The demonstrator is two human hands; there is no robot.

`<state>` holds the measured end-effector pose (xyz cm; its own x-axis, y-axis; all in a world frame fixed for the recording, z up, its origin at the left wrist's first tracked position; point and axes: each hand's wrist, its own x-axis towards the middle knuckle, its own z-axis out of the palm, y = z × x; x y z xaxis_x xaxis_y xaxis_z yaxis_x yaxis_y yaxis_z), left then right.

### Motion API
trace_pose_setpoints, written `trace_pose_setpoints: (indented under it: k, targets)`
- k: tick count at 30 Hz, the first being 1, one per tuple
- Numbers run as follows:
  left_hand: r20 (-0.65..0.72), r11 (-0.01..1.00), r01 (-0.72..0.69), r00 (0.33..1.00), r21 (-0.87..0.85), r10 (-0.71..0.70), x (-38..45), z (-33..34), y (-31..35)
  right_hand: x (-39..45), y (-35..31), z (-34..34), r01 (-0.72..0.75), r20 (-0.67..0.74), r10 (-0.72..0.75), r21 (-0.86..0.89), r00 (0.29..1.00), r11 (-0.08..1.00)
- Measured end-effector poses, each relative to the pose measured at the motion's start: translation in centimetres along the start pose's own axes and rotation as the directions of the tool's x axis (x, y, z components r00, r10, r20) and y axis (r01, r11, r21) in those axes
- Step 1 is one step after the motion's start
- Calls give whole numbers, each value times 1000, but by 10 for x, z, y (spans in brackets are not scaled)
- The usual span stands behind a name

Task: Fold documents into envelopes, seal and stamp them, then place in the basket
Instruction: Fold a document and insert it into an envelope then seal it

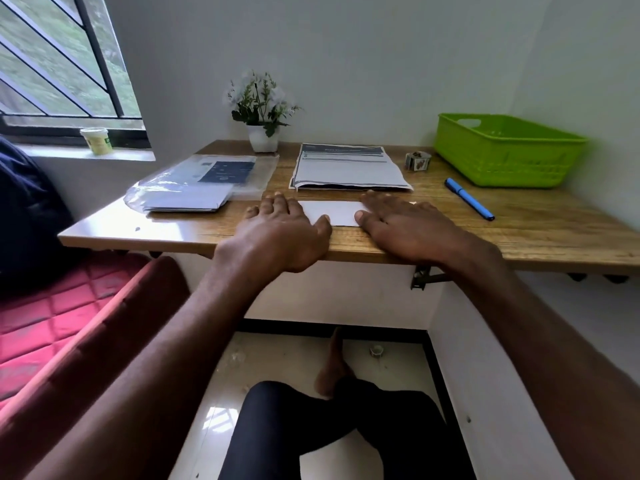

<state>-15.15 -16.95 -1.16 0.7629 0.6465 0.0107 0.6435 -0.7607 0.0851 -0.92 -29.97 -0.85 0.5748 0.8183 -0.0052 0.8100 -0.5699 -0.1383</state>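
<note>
On the wooden desk (519, 233), green basket (509, 150) at 2 o'clock. Both hands lie flat, fingers straight (2 palms down): left hand (284, 230) and right hand (405, 223) press the white folded paper (332, 213) at center.

A single head-worn wide-angle view looks forward and down from close above a wooden table (519, 233), facing a white wall, with the wearer's forearms and lap below.

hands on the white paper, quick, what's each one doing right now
Left hand: open, fingers flat, pressing the left end of the folded white paper.
Right hand: open, fingers flat, pressing its right end.
</note>
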Motion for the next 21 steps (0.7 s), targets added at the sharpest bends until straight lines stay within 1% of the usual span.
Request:
trace_pose_setpoints:
  k: [1, 3, 4, 5, 7, 10, 13, 17, 21]
  targets:
    - [-51, 998, -55, 997, -12, 54, 0, 0, 7, -1, 0, -1, 7, -5, -7, -4, 1000, 1000]
    - [-135, 973, -216, 970, -77, 204, 0, -1, 24, -2, 1, -1, 30, -28, -30, -21, 999, 999]
    - [-137, 955, -273, 957, -118, 257, 1, -1, 31, -1, 1, -2, 39, -40, -40, -27, 998, 999]
    - [-113, 944, -297, 952, -145, 283, 3, -1, 37, -1, 1, -1, 42, -43, -43, -31, 998, 999]
    - [-62, 957, -264, 964, -122, 258, 5, 3, 36, 1, 1, 0, 37, -29, -38, -38, 999, 999]
    - [-65, 991, -129, 990, -32, 127, 1, 7, 18, 2, 1, 0, 15, -17, -16, -24, 1000, 1000]
    - [-54, 998, -52, 997, -28, 50, -8, 7, 5, -1, 0, -2, -3, -5, 3, -2, 1000, 1000]
    - [-48, 999, -34, 998, -17, 33, -10, 5, 5, -10, 6, -1, -88, -15, 88, 3, 996, 996]
    - [-60, 999, -42, 997, -15, 41, -10, 7, 5, -26, 15, 3, -262, -51, 261, -6, 964, 965]
